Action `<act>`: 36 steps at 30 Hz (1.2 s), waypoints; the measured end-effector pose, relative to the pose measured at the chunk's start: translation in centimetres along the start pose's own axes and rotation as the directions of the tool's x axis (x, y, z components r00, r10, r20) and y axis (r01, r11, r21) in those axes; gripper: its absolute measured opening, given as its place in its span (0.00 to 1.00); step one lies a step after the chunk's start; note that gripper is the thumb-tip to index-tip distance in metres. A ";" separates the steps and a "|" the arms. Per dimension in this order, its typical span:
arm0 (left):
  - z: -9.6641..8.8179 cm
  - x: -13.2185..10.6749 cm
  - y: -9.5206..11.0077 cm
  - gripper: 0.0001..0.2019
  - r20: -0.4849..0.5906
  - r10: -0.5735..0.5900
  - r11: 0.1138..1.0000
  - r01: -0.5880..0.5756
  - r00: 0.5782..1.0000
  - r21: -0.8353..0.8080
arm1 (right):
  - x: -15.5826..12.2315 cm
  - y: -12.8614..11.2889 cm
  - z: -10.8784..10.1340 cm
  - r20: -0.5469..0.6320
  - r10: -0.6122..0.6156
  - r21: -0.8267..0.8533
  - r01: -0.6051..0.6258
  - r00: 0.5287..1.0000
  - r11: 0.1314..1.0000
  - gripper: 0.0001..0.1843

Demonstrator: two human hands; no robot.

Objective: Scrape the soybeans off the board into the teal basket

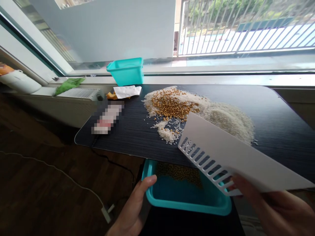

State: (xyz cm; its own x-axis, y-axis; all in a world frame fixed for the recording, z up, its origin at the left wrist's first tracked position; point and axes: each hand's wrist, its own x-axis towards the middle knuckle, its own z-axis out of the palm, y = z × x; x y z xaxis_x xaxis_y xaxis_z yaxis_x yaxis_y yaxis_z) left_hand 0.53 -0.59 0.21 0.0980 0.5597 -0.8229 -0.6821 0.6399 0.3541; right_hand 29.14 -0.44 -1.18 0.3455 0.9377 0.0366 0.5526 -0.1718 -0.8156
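My left hand (133, 205) grips the left rim of a teal plastic bin (189, 205) below the table's front edge, thumb over the rim. Soybeans (182, 173) lie at the far side of the bin's floor. In my right hand (268, 203) is a white slotted plastic piece (228, 147), held tilted over the table edge and partly above the bin. Its far end is close to a pile of white rice (226, 121); whether they touch I cannot tell. More soybeans (169, 105) lie spread over the rice on the left.
A dark table (133, 131) stands against the windowsill. A second teal bin (128, 72) sits at the back left, near a white paper (127, 92). A blurred-out item (107, 119) lies at the left edge. A green cloth (70, 84) rests on the radiator (78, 93).
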 end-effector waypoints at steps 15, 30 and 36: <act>-1.3 0.4 0.2 0.24 -0.073 -0.032 0.999 0.033 0.997 0.015 | 2.9 -7.8 3.4 -0.134 0.028 0.151 -0.007 0.991 0.989 0.11; -0.4 -0.2 0.5 0.28 -0.026 0.037 0.999 -0.037 0.999 0.015 | 4.8 -8.0 3.4 0.030 -0.057 0.230 0.048 0.998 0.972 0.13; -0.8 0.4 0.6 0.26 -0.042 -0.031 1.000 0.031 0.999 0.005 | 4.6 -7.9 2.4 0.061 -0.021 0.236 0.006 0.998 0.972 0.15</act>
State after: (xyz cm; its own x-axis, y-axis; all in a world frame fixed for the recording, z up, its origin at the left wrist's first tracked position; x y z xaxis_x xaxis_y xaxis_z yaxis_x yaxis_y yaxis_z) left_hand -0.48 -0.42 -0.24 0.0886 0.5174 -0.8512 -0.6748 0.6598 0.3308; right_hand 24.54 5.92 4.09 0.2865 0.9579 0.0186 0.3602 -0.0897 -0.9285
